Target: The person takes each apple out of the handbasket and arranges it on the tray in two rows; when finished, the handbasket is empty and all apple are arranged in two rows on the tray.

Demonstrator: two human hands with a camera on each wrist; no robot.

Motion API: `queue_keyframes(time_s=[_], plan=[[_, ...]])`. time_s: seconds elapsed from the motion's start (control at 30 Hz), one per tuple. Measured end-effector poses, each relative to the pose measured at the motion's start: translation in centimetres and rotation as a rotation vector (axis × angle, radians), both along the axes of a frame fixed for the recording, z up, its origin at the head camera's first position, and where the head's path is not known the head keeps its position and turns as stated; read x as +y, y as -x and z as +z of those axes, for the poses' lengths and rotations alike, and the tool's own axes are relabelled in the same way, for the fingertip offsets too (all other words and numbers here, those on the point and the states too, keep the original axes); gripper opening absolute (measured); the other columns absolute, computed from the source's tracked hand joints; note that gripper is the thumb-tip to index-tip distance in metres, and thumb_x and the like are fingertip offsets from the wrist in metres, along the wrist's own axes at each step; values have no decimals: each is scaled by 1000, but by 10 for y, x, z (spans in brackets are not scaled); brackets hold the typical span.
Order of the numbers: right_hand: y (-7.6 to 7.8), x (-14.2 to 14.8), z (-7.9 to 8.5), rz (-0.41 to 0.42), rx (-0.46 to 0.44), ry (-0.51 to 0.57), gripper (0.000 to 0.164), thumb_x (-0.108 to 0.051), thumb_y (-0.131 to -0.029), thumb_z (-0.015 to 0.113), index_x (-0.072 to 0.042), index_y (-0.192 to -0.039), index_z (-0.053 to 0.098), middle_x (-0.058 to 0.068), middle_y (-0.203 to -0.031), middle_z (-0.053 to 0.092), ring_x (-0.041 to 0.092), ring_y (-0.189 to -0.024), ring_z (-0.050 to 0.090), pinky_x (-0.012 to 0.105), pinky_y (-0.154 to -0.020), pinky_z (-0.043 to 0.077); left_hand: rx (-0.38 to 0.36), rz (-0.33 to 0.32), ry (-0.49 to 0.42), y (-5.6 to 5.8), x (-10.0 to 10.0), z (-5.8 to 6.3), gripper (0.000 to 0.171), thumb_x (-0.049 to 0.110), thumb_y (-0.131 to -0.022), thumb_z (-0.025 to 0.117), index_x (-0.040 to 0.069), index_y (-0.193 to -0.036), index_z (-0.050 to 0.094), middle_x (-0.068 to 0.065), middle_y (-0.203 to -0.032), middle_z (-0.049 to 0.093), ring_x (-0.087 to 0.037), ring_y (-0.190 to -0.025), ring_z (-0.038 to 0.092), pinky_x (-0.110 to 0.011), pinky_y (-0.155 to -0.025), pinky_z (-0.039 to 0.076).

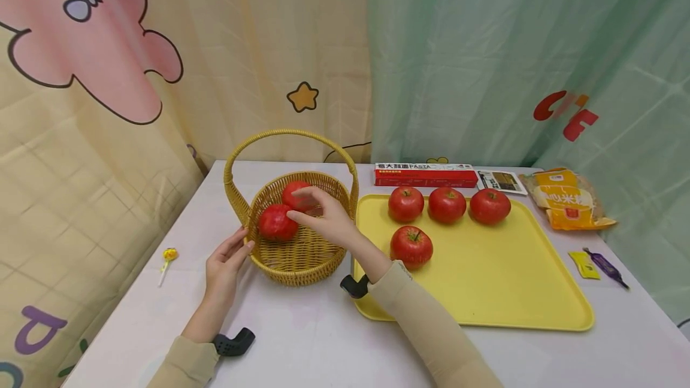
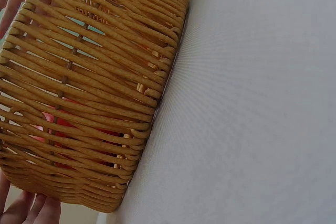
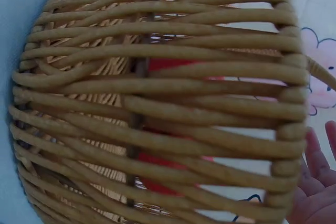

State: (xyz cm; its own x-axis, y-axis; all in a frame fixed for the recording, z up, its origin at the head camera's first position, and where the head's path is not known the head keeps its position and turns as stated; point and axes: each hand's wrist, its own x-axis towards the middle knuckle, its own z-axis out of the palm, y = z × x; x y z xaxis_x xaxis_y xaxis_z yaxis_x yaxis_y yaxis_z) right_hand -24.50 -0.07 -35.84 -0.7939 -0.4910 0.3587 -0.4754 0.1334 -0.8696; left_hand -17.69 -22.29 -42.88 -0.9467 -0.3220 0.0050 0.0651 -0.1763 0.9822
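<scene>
A woven basket [image 1: 302,271] with a tall hoop handle stands on the table, with two red apples [image 1: 277,223] inside, toward its left and back. Over the basket's opening is my right hand [image 1: 329,220], thumb and fingers spread apart beside the apples, holding nothing. The right wrist view also shows that hand [image 3: 317,190] with its fingers extended past the rim. My left hand [image 1: 223,265] touches the basket's left outer side near the handle's base. In the left wrist view its fingertips [image 2: 47,211] lie against the weave. Several more apples [image 1: 411,247] sit on a yellow tray [image 1: 507,280].
The tray is close to the basket's right side. Behind it lie a red pasta box [image 1: 426,177] and a flat dark-and-white packet [image 1: 502,182]. At the right are an orange-labelled bag [image 1: 571,199] and small wrapped sweets [image 1: 584,264]. A lollipop [image 1: 169,256] lies far left.
</scene>
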Motion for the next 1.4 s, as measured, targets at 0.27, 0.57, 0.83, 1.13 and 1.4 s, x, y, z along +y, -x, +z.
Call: queue_keyframes(time_s=[0.27, 0.57, 0.83, 1.13, 1.4], plan=[[11, -18, -13, -31, 2, -137, 52, -34, -84, 71, -9, -126, 54, 10, -125, 55, 25, -111, 55, 33, -91, 50, -6, 3, 0, 0, 0, 1, 46, 7, -89, 64, -7, -130, 48, -8, -142, 44, -4, -112, 52, -14, -88, 45], [18, -24, -18, 18, 40, -251, 64, -34, -81, 74, -12, -135, 47, 7, -136, 47, 27, -119, 49, 41, -97, 46, -10, 12, -1, 0, 1, 1, 46, 6, -89, 64, -7, -130, 49, -8, -141, 45, -2, -111, 53, -14, -88, 46], [25, -26, -22, 64, 95, -304, 62, -30, -80, 75, -15, -135, 48, 1, -137, 46, 19, -124, 44, 34, -100, 42, -3, 8, -9, -1, 0, 0, 46, 7, -89, 64, -8, -130, 49, -8, -141, 45, -2, -110, 54, -15, -88, 45], [35, -28, -31, 80, 108, -328, 63, -28, -79, 77, -17, -134, 49, 1, -137, 46, 13, -125, 41, 31, -101, 41, 6, 7, -11, 0, 1, 0, 45, 6, -89, 65, -7, -129, 50, -7, -140, 47, -1, -109, 54, -15, -88, 45], [38, -31, -33, 96, 104, -347, 62, -29, -79, 77, -19, -134, 49, -1, -136, 47, 11, -126, 39, 30, -103, 37, 3, 5, -2, 0, 0, 0, 46, 7, -89, 64, -8, -129, 49, -9, -142, 44, 0, -109, 54, -14, -88, 46]])
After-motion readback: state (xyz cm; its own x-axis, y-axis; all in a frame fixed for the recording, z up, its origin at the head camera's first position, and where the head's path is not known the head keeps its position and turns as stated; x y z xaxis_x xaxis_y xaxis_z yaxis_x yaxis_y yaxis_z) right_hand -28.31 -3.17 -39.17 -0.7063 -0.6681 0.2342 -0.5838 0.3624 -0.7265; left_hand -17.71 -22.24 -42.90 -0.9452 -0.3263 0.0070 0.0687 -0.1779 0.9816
